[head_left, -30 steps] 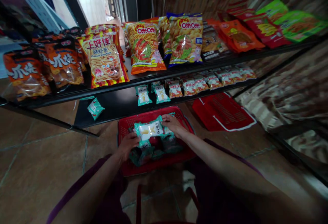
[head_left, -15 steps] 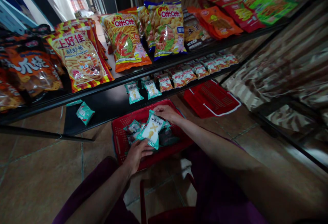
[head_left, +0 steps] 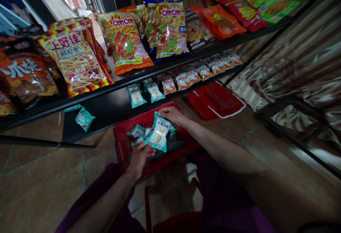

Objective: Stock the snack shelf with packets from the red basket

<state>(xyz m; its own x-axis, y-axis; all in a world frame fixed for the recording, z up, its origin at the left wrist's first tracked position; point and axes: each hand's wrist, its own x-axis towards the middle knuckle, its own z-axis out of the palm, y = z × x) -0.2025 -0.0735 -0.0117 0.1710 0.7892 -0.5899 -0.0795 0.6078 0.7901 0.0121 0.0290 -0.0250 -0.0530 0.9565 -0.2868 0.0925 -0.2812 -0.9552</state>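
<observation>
The left hand (head_left: 140, 157) and right hand (head_left: 172, 115) clamp their fingers on the near and far ends of a teal-and-white packet (head_left: 160, 134). It is over a red basket (head_left: 120, 147) holding shadowed, apparently similar packets (head_left: 136, 133)

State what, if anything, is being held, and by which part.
A green-and-white packet: the left hand holds its lower left corner, the right hand its top edge.

Snack packet (head_left: 161, 130) between left hand (head_left: 140, 157) and right hand (head_left: 172, 115), over basket (head_left: 122, 149); more packets (head_left: 136, 132) inside. Lower shelf (head_left: 112, 108) behind basket, upper shelf (head_left: 122, 82) above, bearing snack bags (head_left: 170, 30). Second basket (head_left: 213, 99) right of first. Loose packet (head_left: 85, 118) near lower shelf's left end.
</observation>
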